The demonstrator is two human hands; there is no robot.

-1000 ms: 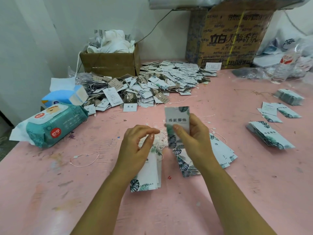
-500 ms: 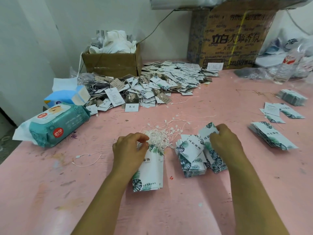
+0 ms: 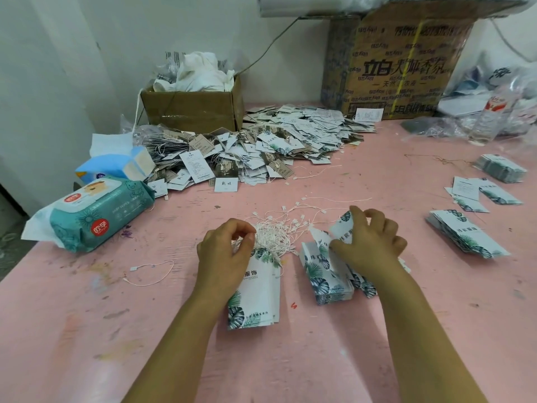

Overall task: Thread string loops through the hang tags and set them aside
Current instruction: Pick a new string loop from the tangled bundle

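Head view: we have both hands low on the pink table (image 3: 319,359). Our left hand (image 3: 225,253) rests on a stack (image 3: 258,295) of tags, its thumb and forefinger curled and pinching into the strings (image 3: 276,235) tangled just beyond its fingertips. Our right hand (image 3: 370,242) clamps thumb and curled fingers on a tag (image 3: 344,228), tilted up off a second stack (image 3: 324,276) just left of its wrist. More stacks (image 3: 465,237) lie well to that hand's right. A heap (image 3: 261,146) of tags lies far beyond both hands, and wipes (image 3: 93,216) sit well left of our left hand.
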